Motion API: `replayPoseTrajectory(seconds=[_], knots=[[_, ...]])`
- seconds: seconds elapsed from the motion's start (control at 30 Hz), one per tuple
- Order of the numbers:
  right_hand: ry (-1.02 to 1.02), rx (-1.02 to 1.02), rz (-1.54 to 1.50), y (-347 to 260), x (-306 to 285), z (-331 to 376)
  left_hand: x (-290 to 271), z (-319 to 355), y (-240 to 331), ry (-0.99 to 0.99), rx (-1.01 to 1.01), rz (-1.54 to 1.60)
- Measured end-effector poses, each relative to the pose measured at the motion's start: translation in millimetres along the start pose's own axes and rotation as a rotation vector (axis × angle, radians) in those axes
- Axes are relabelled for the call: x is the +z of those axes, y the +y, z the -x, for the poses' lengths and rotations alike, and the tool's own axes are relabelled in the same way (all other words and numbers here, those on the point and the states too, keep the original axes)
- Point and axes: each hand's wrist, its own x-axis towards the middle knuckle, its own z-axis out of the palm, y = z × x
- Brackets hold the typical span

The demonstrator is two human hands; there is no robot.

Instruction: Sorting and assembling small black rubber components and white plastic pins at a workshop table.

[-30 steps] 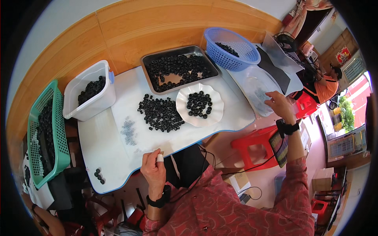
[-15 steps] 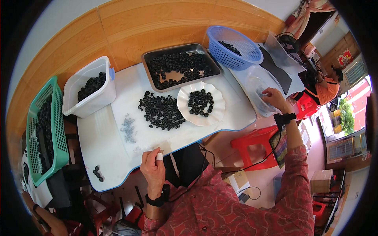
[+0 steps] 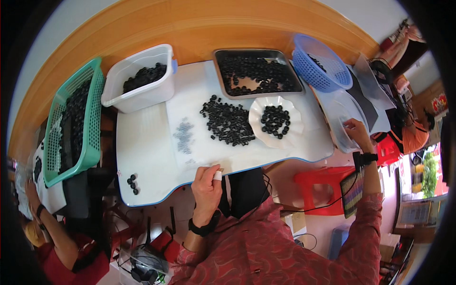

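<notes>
Head view: sorting small black rings, apparently between batches. Left hand (image 3: 207,184) curled loosely at near table edge (image 3: 156,197), 1 fingertip taped white, holding nothing visible. Right hand (image 3: 357,134) out at right side, fingers pinching rim of clear plastic bag (image 3: 343,121); contents unclear. Loose ring pile (image 3: 228,124) ahead of left fingers, white dish (image 3: 276,122) of rings just right of it. Likely next: reach forward over bare white sheet, well clear of metal tray (image 3: 256,72)
</notes>
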Motion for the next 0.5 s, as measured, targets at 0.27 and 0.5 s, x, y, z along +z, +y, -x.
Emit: replayPoseTrajectory(seconds=[0.27,0.5], knots=[[-0.009,0.054,-0.142,7,-3,2,-2,0,0,-0.028,-0.026,0.035],[0.094,0.115,-0.128,-3,-4,3,-4,-1,-3,-0.017,0.006,0.062]])
